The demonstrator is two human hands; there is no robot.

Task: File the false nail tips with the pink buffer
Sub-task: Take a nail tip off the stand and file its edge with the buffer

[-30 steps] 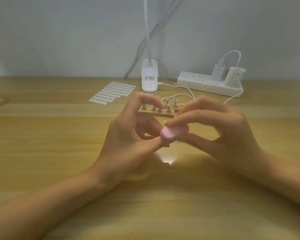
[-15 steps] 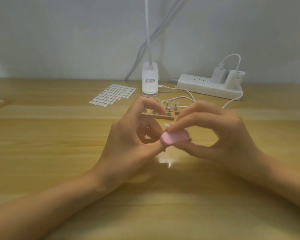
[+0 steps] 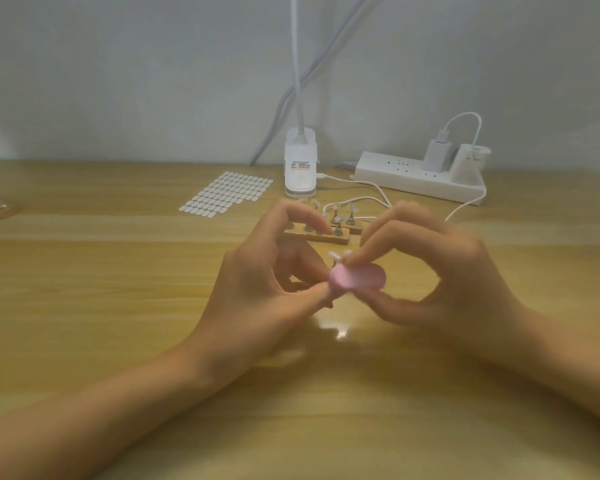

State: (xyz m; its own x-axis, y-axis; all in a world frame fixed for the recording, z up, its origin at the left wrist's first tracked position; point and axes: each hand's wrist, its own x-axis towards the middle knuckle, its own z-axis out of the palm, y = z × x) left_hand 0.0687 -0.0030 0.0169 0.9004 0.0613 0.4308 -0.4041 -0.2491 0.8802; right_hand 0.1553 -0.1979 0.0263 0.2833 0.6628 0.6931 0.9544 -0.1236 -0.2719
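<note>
One head-worn camera looks forward and down, close over the wooden table (image 3: pixel 84 306), facing the wall (image 3: pixel 118 64).

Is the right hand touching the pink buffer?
Touching. The head view shows the right hand pinching the pink buffer between forefinger above and thumb below.

The pale yellow wooden table (image 3: pixel 118 306) is seen smooth and grained, with a glossy glare at centre frame. The pink oval buffer (image 3: pixel 357 278) looks matt. Smooth plastic is shown by the white rectangular power strip (image 3: pixel 413 178), upper right, and the white lamp base (image 3: pixel 300 168); the small wooden block (image 3: pixel 326 237) is matt
</note>
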